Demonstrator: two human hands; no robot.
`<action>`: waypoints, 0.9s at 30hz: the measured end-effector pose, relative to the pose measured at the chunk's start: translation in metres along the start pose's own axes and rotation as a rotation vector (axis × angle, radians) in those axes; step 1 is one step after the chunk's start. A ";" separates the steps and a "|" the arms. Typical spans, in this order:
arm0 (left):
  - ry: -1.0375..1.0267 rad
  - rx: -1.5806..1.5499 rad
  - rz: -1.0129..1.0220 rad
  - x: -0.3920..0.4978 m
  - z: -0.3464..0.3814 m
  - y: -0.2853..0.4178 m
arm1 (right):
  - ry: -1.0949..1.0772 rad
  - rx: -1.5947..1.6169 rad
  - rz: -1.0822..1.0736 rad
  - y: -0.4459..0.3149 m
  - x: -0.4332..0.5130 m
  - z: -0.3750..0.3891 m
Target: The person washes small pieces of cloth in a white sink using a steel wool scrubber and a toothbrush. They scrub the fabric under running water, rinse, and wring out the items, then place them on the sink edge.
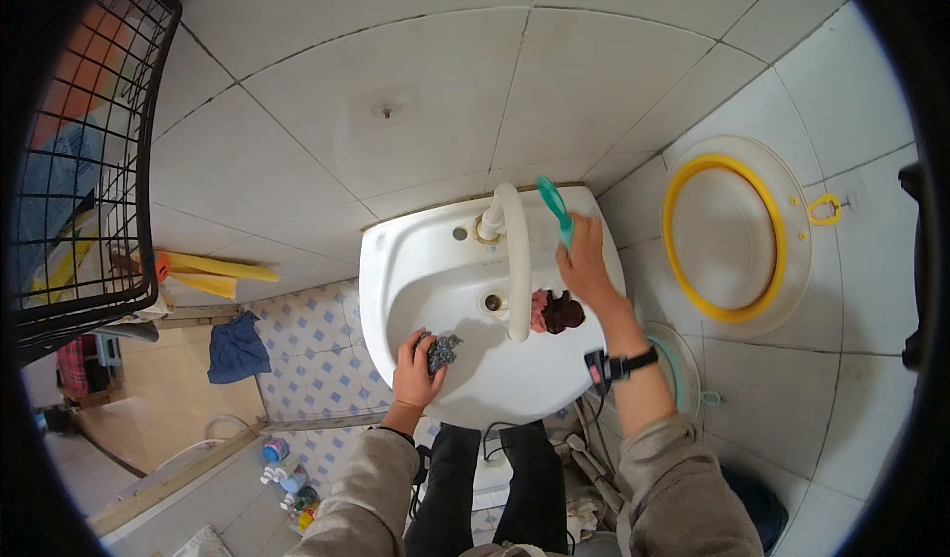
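My left hand holds a grey scouring pad over the left front of the white washbasin. At the basin's right back, my right hand grips a teal-handled tool; its working end is hidden, so I cannot tell its kind. A white curved faucet spout arches over the bowl, past the open drain. Pink and dark red cloth-like items lie at the right side of the bowl, just below my right hand.
A round collapsible basin with a yellow ring hangs on the right wall, above a teal-rimmed one. A black wire basket is at upper left. Yellow cloths hang beneath it. Bottles stand at lower left.
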State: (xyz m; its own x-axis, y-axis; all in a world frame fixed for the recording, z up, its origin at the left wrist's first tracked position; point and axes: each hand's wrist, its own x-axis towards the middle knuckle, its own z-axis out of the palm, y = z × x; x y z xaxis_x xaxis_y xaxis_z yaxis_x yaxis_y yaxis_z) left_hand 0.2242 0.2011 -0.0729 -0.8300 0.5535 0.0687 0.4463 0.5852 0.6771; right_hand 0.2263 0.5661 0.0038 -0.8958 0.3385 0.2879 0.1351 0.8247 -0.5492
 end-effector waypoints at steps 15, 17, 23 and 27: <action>-0.042 0.019 -0.020 0.000 -0.001 0.000 | -0.134 -0.180 -0.371 -0.013 0.087 0.069; -0.039 0.027 -0.010 0.000 -0.001 0.000 | -0.066 -0.207 -0.439 -0.011 0.080 0.061; -0.052 0.011 -0.028 0.001 -0.001 0.001 | 0.024 -0.043 0.265 -0.002 -0.030 0.035; -0.052 0.027 -0.014 0.001 -0.002 0.001 | -0.472 -0.414 0.094 0.011 -0.139 0.060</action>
State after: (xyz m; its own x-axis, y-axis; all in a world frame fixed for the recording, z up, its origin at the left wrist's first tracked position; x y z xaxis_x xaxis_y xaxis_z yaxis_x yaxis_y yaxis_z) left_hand 0.2233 0.2013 -0.0705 -0.8179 0.5750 0.0212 0.4448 0.6085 0.6572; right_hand 0.3266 0.5013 -0.0891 -0.9495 0.2599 -0.1758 0.2905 0.9400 -0.1790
